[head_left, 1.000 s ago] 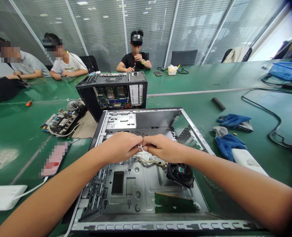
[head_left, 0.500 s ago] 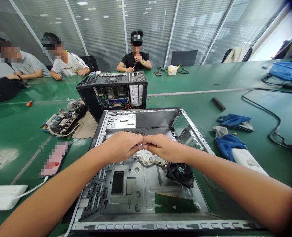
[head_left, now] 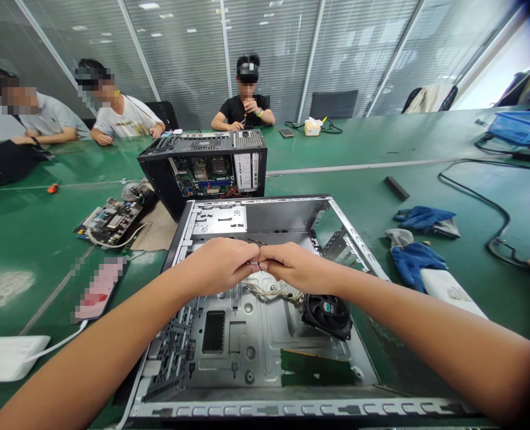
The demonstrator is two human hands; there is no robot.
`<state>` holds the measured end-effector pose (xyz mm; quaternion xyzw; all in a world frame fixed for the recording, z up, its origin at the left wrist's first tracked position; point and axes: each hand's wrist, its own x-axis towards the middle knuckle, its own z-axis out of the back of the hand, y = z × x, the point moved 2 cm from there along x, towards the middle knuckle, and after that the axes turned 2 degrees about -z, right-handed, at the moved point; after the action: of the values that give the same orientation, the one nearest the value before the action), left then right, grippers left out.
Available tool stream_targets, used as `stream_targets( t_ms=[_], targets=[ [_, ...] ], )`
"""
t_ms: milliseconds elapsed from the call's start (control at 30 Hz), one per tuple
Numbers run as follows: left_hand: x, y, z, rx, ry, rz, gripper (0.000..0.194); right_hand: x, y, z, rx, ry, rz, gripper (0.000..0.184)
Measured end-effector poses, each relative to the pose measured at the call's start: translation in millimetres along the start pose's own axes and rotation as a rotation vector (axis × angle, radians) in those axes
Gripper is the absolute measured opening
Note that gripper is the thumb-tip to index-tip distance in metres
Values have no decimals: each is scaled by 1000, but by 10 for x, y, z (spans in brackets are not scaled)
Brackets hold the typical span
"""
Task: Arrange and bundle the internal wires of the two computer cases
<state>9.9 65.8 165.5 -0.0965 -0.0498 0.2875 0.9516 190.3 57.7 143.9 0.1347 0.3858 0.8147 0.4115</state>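
Over the far half of an open computer case [head_left: 265,409], my left hand [head_left: 222,263] and my right hand [head_left: 289,266] meet fingertip to fingertip. Both are closed in a pinch. A small shiny bit shows between the fingertips, too small to name, and a thin dark wire rises just behind them. Below runs a twisted bundle of pale cables [head_left: 271,294], which leads towards a black cooling fan [head_left: 326,315] under my right wrist. A green memory module [head_left: 316,367] lies on the case floor at the near right.
Behind the case stands a second computer tower [head_left: 157,173]. Left are a motherboard [head_left: 113,220], a phone [head_left: 100,289] and a white power bank [head_left: 12,358]. Right lie blue gloves [head_left: 415,260], a white box [head_left: 448,289] and a black cable [head_left: 484,197]. Several people sit around the table.
My hands stay almost in place, with only a slight shift at the fingertips; a little more of the shiny bit shows. Across the table, a seated person's hand has moved slightly.
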Motion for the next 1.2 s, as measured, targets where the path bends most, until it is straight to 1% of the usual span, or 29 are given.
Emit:
stream_targets(
  t_ms=[267, 467, 667, 1200],
  targets=[
    [5, 3, 9, 14, 20, 46, 24, 6, -8, -1, -4, -7, 9, 14],
    [7, -6, 21, 0, 24, 29, 25, 3, -35, -11, -16, -15, 31, 15],
    [0, 1, 22, 2, 13, 21, 22, 9, -19, -1, -36, -3, 15, 15],
    [1, 1, 16, -3, 17, 74, 23, 0, -19, 6, -21, -7, 42, 14]
  ],
)
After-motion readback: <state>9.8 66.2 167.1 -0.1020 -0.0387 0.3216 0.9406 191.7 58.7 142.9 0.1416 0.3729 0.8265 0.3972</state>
